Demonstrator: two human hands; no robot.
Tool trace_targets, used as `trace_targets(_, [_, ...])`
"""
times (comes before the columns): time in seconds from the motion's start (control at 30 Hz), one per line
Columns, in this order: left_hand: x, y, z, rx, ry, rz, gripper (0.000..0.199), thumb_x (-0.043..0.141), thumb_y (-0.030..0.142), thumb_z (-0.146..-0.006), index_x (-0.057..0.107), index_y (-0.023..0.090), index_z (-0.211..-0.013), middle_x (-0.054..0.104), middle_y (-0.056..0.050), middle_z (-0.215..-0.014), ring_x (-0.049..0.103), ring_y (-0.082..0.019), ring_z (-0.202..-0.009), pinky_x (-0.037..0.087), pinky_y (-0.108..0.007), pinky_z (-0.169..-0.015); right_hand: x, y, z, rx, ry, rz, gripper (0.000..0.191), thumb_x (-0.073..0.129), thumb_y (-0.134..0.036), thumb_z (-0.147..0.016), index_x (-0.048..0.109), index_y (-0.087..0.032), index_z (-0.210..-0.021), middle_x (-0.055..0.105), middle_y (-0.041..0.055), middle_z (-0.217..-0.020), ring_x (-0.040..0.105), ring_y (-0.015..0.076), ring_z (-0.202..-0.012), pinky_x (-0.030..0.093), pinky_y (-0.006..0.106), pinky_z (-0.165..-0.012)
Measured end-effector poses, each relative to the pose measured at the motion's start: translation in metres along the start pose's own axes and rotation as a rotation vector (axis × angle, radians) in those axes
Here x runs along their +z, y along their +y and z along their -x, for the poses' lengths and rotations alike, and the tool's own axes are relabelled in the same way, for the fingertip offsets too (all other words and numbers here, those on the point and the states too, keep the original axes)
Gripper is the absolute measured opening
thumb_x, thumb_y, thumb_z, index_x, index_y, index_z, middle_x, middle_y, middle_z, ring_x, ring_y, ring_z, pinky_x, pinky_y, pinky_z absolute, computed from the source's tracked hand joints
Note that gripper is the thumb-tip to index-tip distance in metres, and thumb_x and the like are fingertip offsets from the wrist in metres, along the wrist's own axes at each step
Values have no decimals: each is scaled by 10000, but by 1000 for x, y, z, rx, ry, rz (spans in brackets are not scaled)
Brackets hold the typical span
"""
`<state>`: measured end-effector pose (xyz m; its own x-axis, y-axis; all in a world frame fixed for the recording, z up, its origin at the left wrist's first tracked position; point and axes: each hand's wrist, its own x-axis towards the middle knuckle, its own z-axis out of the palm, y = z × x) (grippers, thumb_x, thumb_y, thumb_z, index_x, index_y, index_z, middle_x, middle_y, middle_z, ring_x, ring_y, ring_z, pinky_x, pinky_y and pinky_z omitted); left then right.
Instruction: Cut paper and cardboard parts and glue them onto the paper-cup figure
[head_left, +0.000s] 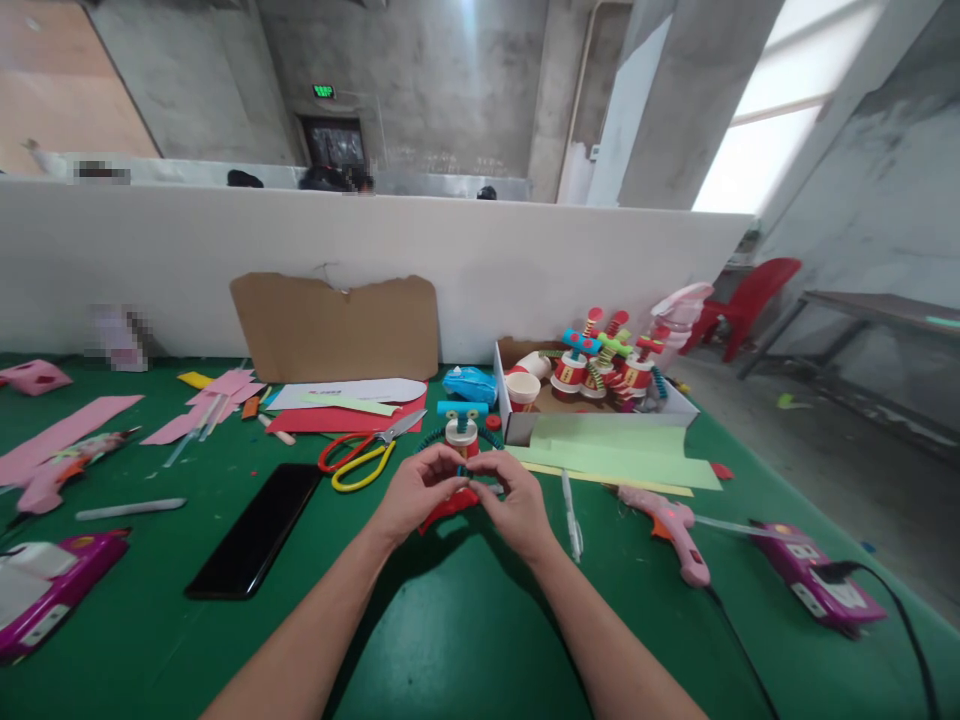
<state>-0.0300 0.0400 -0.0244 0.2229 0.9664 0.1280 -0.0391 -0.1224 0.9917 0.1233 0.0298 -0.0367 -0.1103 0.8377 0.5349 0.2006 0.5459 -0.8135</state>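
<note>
My left hand [420,492] and my right hand [519,502] meet fingertip to fingertip over the green table. Both are closed in a pinch, and a thin dark piece shows faintly between them, too small to name. Right behind my fingers stands a paper-cup figure [461,432] with a blue tube on top and dark green coiled arms; its lower part is hidden. Red paper [448,508] lies under my hands. Scissors [379,447] with red and yellow handles rest left of my left hand. A white pen [572,515] lies right of my right hand.
A white box [598,425] holds several cup figures. Pink glue guns lie at the right [671,525] and left [67,468]. A black phone [255,530], a purple power strip [821,580], green paper [619,452] and a cardboard sheet [337,330] surround the work area.
</note>
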Motion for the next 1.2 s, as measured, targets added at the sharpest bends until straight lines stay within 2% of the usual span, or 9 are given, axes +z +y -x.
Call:
trace_targets(0.17, [-3, -5, 0, -22, 39, 101, 240, 722, 301, -674, 597, 157, -819, 629, 0, -763, 573, -116, -705, 475, -229, -665, 1, 1, 0, 66, -6, -42, 243, 607, -155, -739, 623, -206, -976, 647, 53, -967, 630, 171, -859, 523, 303, -767])
trace_targets(0.37, [-5, -10, 0, -47, 12, 187, 227, 710, 311, -709, 593, 156, -827, 639, -7, -790, 587, -117, -729, 490, -235, -689, 1, 3, 0, 95, 6, -50, 191, 573, -157, -750, 636, -202, -924, 663, 37, -891, 634, 162, -800, 525, 299, -749])
trace_targets(0.7, [1, -4, 0, -78, -33, 100, 365, 755, 284, -632, 651, 160, -959, 695, -59, -957, 633, -174, -861, 498, -285, -779, 1, 4, -1, 77, 11, 4, 166, 570, -148, -740, 644, -198, -880, 660, 37, -872, 622, 156, -787, 515, 288, -739])
trace_targets(0.87, [2, -8, 0, -131, 23, 127, 380, 767, 331, -608, 686, 134, -923, 709, -68, -851, 634, -160, -729, 506, -273, -685, 2, 3, 1, 95, 10, -53, 211, 576, -175, -748, 583, -199, -958, 641, 21, -843, 621, 148, -765, 526, 282, -728])
trace_targets(0.97, [0, -11, -1, -138, 46, 169, 346, 762, 336, -626, 688, 139, -901, 699, -50, -826, 611, -129, -676, 488, -233, -628, 1, 1, 1, 92, 19, -77, 157, 550, -209, -791, 568, -199, -946, 646, 33, -854, 631, 158, -798, 523, 295, -761])
trace_targets(1.2, [-4, -13, -3, -144, 55, 286, 289, 744, 356, -661, 678, 144, -847, 687, -27, -779, 613, -131, -674, 504, -256, -663, -1, 3, -1, 144, 65, -6, 111, 532, -271, -817, 600, -193, -858, 663, 38, -795, 624, 164, -716, 514, 289, -687])
